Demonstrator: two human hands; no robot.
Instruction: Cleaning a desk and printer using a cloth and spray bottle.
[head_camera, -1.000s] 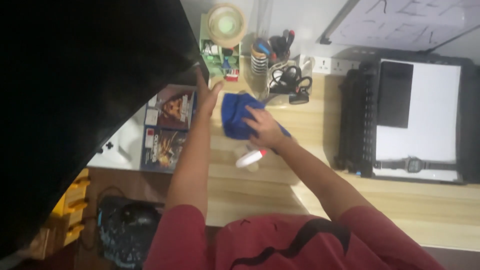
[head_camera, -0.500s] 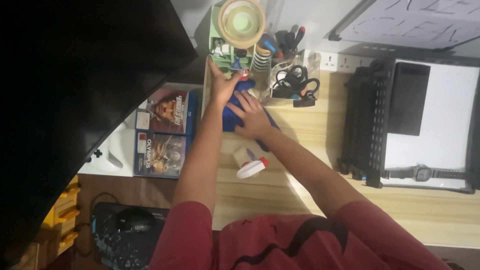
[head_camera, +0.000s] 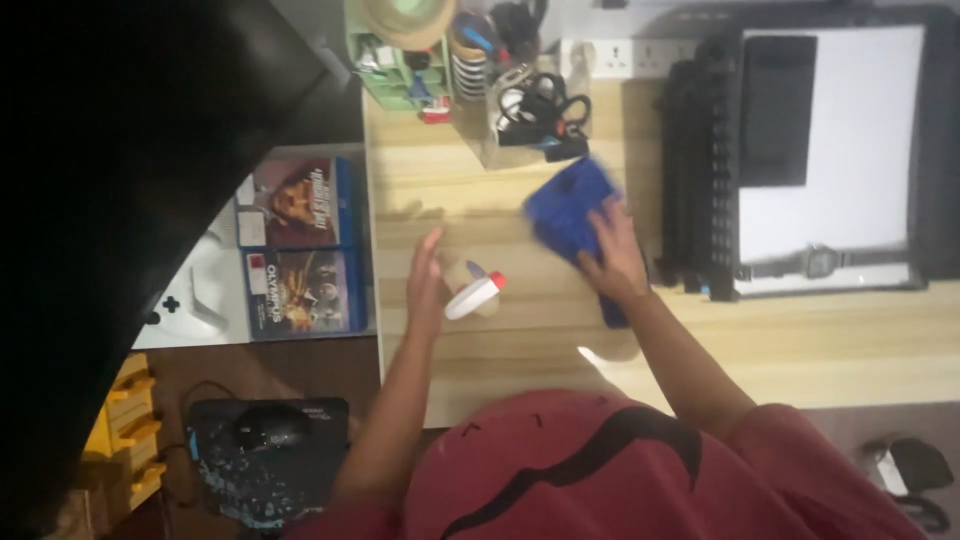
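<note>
My right hand (head_camera: 614, 255) presses flat on a blue cloth (head_camera: 566, 208) on the light wooden desk (head_camera: 520, 340), close to the black tray on the right. My left hand (head_camera: 426, 283) hovers with fingers apart just left of a small spray bottle (head_camera: 474, 296) with a white head and red tip, which lies on the desk. I cannot tell whether the left hand touches the bottle.
A black tray (head_camera: 700, 170) holding white paper, a dark tablet and a wristwatch (head_camera: 822, 264) stands at right. A desk organiser with pens, scissors (head_camera: 535, 105) and tape sits at the back. Two disc cases (head_camera: 295, 250) lie left. A mouse (head_camera: 266, 430) rests below on a pad.
My right hand has slid the blue cloth from the back left of the desk towards the right, beside the black tray. My left hand has come back from the organiser to the spray bottle.
</note>
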